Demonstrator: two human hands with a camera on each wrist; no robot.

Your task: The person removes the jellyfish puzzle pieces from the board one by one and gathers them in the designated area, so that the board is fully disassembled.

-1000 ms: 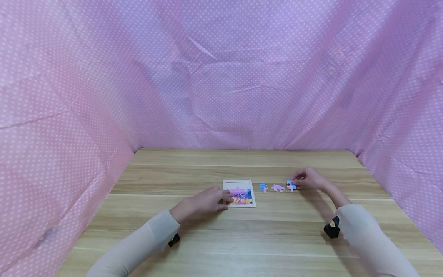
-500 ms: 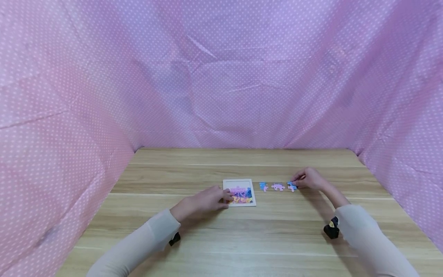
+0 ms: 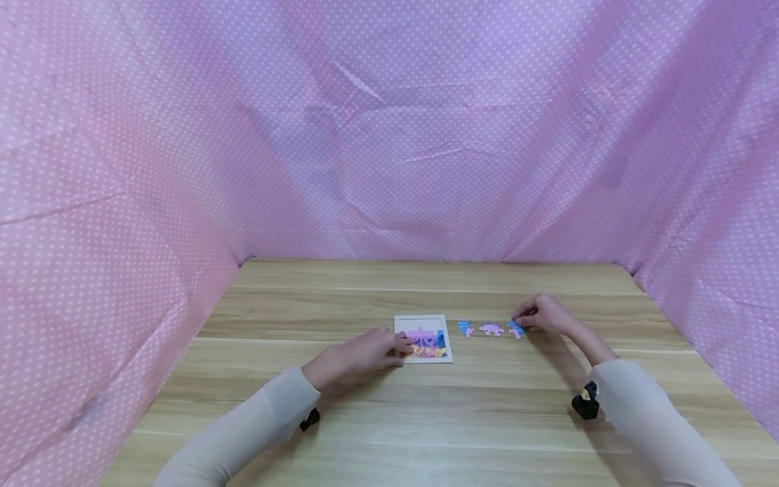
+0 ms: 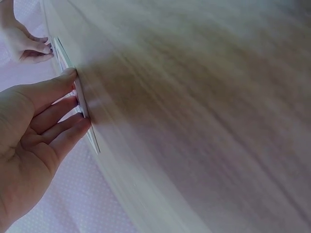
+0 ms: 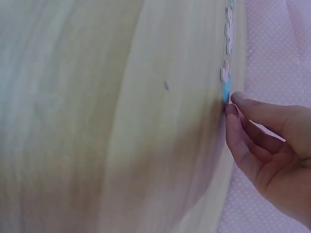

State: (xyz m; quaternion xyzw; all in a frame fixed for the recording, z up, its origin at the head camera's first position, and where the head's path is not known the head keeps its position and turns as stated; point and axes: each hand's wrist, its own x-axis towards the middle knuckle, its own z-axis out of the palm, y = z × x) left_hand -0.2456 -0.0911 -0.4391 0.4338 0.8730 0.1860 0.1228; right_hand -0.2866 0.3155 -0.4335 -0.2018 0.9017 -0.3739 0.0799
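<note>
In the head view, a white-framed jigsaw tray (image 3: 449,345) lies on the table, its lower part filled with a pink, purple and yellow picture. My left hand (image 3: 374,350) holds its left edge, and in the left wrist view thumb and fingers (image 4: 73,131) grip the frame's rim. To the right three loose puzzle pieces lie in a row: a blue and pink piece (image 3: 465,329), a pink piece (image 3: 491,329) and another blue and pink piece (image 3: 517,330). Thumb and forefinger of my right hand (image 3: 544,314) pinch the blue corner of that last piece, clearer in the right wrist view (image 5: 272,145).
A wood-grain table (image 3: 426,419) carries everything. Pink polka-dot cloth (image 3: 389,135) hangs behind it and along both sides. Dark devices are strapped at both wrists, such as the right wrist device (image 3: 586,402).
The rightmost piece has turned under my right fingers, so its blue part now faces the upper right. My left hand stays on the tray. The head view has shifted slightly.
</note>
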